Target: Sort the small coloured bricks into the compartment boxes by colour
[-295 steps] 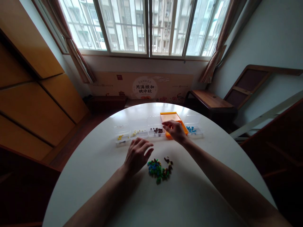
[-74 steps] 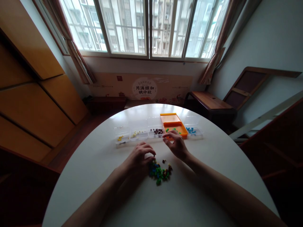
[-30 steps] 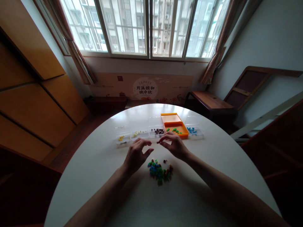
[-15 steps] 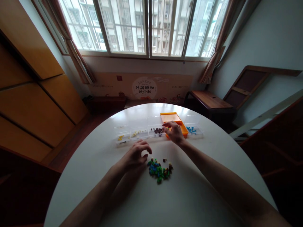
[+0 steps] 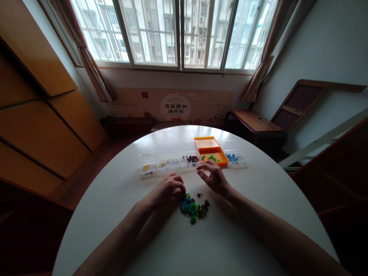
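A small pile of toy building bricks [image 5: 193, 209], mostly green and blue with some brown and pale ones, lies on the white table. At its upper left edge is my left hand [image 5: 170, 188], fingers curled and thumb and fingertips closed together; whatever they pinch is too small and hidden to make out. My right hand [image 5: 215, 178] hovers between the pile and the orange box [image 5: 221, 163], thumb and fingers apart, nothing visible in it. Inside that open box lie several green bricks [image 5: 212, 157].
Left of the orange box, clear lidded boxes hold dark brown bricks [image 5: 192, 158], cream bricks [image 5: 167, 161] and yellow bricks [image 5: 146, 167]. Blue bricks [image 5: 232, 157] fill part of a clear box on the right. The round table's edge [image 5: 110, 165] curves around behind them.
My right hand has drawn back from over the orange box toward me, uncovering the green bricks. My left hand has moved slightly down to the pile, and its fingers have closed.
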Motion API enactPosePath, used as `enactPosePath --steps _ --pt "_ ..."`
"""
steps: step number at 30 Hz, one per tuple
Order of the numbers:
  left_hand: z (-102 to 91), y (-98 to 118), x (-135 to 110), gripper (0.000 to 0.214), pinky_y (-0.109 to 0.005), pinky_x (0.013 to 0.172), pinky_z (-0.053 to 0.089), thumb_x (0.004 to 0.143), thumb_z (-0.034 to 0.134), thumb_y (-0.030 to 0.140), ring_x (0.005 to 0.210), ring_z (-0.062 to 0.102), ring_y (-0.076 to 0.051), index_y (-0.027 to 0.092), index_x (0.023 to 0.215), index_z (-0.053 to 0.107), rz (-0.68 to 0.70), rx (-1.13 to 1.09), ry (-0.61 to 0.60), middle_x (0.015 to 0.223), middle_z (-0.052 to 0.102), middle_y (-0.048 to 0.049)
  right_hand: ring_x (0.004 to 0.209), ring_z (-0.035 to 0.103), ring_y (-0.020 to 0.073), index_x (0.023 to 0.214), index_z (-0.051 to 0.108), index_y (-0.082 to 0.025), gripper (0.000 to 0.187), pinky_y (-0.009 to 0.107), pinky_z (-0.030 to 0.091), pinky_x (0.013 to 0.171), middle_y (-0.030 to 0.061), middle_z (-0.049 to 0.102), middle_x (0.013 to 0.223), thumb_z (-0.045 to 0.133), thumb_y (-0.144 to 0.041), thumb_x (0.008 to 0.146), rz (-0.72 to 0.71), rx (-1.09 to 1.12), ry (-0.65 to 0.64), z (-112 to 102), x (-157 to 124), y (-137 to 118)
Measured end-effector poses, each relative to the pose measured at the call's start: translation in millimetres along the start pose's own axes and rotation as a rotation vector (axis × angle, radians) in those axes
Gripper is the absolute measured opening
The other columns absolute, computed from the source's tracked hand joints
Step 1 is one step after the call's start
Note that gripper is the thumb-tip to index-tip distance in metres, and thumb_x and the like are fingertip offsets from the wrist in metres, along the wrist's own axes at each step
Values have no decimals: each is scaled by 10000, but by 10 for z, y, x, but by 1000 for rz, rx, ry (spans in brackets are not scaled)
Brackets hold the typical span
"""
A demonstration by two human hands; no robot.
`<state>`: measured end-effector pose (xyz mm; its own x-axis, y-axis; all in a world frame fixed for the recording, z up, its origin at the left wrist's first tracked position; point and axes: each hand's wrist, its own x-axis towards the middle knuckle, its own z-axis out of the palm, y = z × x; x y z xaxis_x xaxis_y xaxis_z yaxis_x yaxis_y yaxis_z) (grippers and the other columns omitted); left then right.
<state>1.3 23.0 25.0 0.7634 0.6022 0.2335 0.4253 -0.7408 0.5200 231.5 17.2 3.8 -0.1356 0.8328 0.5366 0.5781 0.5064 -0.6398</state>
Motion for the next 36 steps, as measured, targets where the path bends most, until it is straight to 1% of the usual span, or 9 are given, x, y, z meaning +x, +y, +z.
enactPosePath --steps 6,8,12,15,19,26,30,33,36 --pt "12 14 4 170 -250 759 429 778 579 54 798 525 -140 197 724 654 9 61 -32 831 607 -15 899 584 209 856 680 -209 75 371 475 825 49 624 884 633 -164 818 -12 -5 -26 41 -50 -39" --pt "16 13 9 135 -255 754 434 793 588 86 800 527 -145 191 732 647 14 67 -19 840 612 -24 899 585 206 854 680 -211 76 367 475 824 47 625 884 632 -164 819 -17 2 -35 50 -68 -60" --pt "4 19 39 80 -294 793 455 854 598 218 861 548 -172 191 797 648 -24 -2 109 886 631 -46 902 584 203 877 677 -218 91 358 479 814 48 627 910 664 -174 798 -101 11 -52 55 -98 -124" --pt "-5 31 66 95 -317 816 454 873 580 233 877 556 -179 194 814 643 -66 -69 206 874 632 -39 883 576 202 899 673 -217 110 351 477 796 56 630 916 689 -207 791 -226 1 -70 65 -115 -176" --pt "12 45 88 136 -310 784 457 883 557 249 844 557 -176 187 788 632 -84 -106 245 828 620 -34 847 562 200 889 669 -224 61 358 462 794 56 641 881 650 -244 834 -319 -45 -89 90 -127 -224" --pt "60 56 93 153 -296 759 456 885 555 260 828 557 -173 181 780 633 -106 -110 244 811 610 -32 821 549 190 809 662 -221 124 343 444 777 53 646 849 576 -252 893 -296 -109 -65 117 -130 -252" --pt "66 49 94 199 -296 741 458 896 545 292 801 558 -167 173 763 632 -110 -102 308 798 612 -34 830 548 193 816 664 -221 140 346 446 778 55 641 855 565 -264 905 -266 -110 -64 114 -106 -229" --pt "65 39 90 221 -303 736 461 904 528 311 803 558 -170 166 771 629 -130 -90 385 807 618 -42 856 552 203 818 662 -220 107 348 452 790 54 631 865 588 -249 889 -202 -95 -4 98 -54 -174" --pt "74 35 81 229 -311 746 464 906 521 321 815 559 -176 165 773 622 -141 -81 408 808 619 -47 877 552 217 826 660 -219 85 360 448 805 56 629 872 596 -234 881 -138 -101 75 67 31 -96"
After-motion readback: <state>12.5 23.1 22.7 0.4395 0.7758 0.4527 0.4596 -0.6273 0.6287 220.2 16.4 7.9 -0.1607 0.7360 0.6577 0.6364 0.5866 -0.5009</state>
